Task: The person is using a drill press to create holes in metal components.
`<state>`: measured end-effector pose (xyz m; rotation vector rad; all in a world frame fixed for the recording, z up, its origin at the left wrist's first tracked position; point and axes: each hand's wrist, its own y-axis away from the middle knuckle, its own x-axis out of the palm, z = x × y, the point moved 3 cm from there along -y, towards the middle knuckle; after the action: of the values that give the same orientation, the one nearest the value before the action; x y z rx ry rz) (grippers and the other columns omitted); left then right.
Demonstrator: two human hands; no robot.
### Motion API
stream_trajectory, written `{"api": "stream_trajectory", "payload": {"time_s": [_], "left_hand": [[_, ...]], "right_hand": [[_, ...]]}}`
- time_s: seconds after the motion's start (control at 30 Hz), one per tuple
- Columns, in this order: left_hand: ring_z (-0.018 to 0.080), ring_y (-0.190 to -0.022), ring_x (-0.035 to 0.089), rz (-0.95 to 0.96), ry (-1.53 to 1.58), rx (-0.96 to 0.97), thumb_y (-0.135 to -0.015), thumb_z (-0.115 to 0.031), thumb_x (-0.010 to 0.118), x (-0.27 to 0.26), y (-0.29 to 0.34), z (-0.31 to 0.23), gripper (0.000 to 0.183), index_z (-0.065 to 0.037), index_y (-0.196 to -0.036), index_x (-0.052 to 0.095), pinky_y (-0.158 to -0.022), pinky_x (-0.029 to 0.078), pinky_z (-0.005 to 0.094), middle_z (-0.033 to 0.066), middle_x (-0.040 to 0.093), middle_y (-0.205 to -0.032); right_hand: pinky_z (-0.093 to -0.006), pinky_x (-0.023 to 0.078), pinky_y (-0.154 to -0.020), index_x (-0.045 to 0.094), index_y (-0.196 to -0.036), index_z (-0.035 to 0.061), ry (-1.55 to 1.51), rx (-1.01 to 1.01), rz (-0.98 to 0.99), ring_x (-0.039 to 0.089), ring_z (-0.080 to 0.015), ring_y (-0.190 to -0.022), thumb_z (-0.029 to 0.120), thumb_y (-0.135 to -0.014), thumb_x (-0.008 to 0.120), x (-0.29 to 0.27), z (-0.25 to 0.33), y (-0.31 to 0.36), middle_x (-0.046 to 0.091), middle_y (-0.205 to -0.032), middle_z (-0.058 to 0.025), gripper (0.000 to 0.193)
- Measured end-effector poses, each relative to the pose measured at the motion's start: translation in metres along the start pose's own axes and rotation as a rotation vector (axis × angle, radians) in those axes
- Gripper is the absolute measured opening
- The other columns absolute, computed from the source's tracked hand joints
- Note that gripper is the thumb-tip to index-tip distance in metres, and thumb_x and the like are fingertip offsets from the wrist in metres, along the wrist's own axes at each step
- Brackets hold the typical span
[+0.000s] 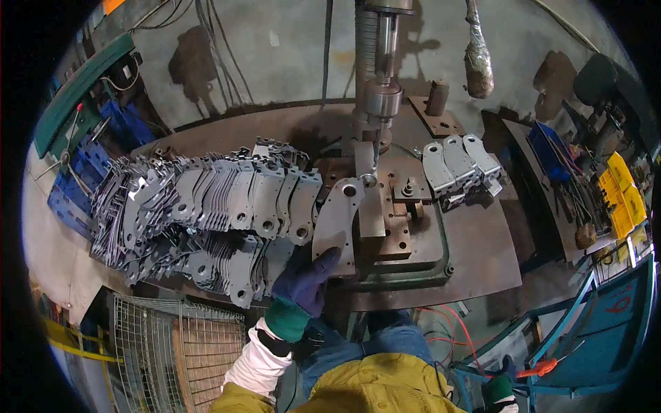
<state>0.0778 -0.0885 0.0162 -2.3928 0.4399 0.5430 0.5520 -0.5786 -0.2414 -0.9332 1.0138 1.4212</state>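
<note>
My left hand (303, 283), in a purple glove with a green cuff, grips the lower end of a flat grey metal plate (335, 227). The plate has a hole at its top and leans beside the press fixture (394, 237). A vertical press ram (383, 96) stands over that fixture. Low at the right, my right hand (504, 380), gloved with a green cuff, is closed around an orange air blow gun (540, 368) with a thin nozzle; its fingers are partly hidden. Stacks of similar plates (234, 196) fill the left of the metal table (475, 265).
More formed plates (458, 165) lie right of the fixture. A wire basket (179, 351) stands below the table at left, a blue metal frame (599, 330) at lower right. Red hose (463, 330) hangs below the table. Yellow bin (622, 195) and tools sit far right.
</note>
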Motion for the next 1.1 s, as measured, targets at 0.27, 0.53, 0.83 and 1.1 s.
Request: {"api": "stream_trajectory", "payload": {"time_s": [0.27,0.53,0.83,1.1], "left_hand": [[0.0454,-0.116,0.06,0.049,-0.133,0.168,-0.074,0.013,0.053,-0.005,-0.005,-0.01,0.062,-0.01,-0.132,0.061,-0.098,0.051,0.0447,0.0254,0.06,-0.131],[0.035,-0.112,0.064,0.126,0.149,-0.266,-0.091,-0.01,0.062,0.018,-0.031,0.001,0.038,-0.006,-0.129,0.062,-0.096,0.051,0.0405,0.02,0.063,-0.127],[0.0241,-0.106,0.067,0.022,1.072,-0.859,-0.097,-0.023,0.065,0.021,-0.043,-0.03,0.041,-0.002,-0.132,0.057,-0.091,0.058,0.0377,0.0113,0.066,-0.117],[0.026,-0.097,0.071,0.161,0.984,-0.941,-0.095,-0.04,0.067,0.022,-0.054,-0.033,0.051,-0.003,-0.13,0.056,-0.088,0.059,0.0372,0.0091,0.066,-0.117]], "right_hand": [[-0.0389,0.053,-0.09,0.053,-0.135,0.0033,-1.219,0.005,0.833,0.063,-0.0274,-0.104,0.019,-0.098,0.058,-0.041,0.259,0.062,0.061,-0.124,-0.0134,0.041],[-0.0371,0.05,-0.101,0.056,-0.136,-0.0034,-1.082,-0.868,0.763,0.062,-0.0237,-0.117,0.009,-0.102,0.053,-0.147,0.463,0.102,0.062,-0.129,-0.0168,0.036],[-0.0375,0.042,-0.112,0.053,-0.136,-0.0037,-0.809,-2.038,-0.245,0.053,-0.0303,-0.132,-0.001,-0.093,0.053,-0.277,0.621,0.123,0.046,-0.149,-0.0203,0.043],[-0.0328,0.049,-0.097,0.055,-0.136,-0.0009,-1.077,-1.75,0.552,0.062,-0.0232,-0.113,0.018,-0.093,0.064,-0.29,0.724,0.106,0.06,-0.129,-0.0134,0.047]]}}
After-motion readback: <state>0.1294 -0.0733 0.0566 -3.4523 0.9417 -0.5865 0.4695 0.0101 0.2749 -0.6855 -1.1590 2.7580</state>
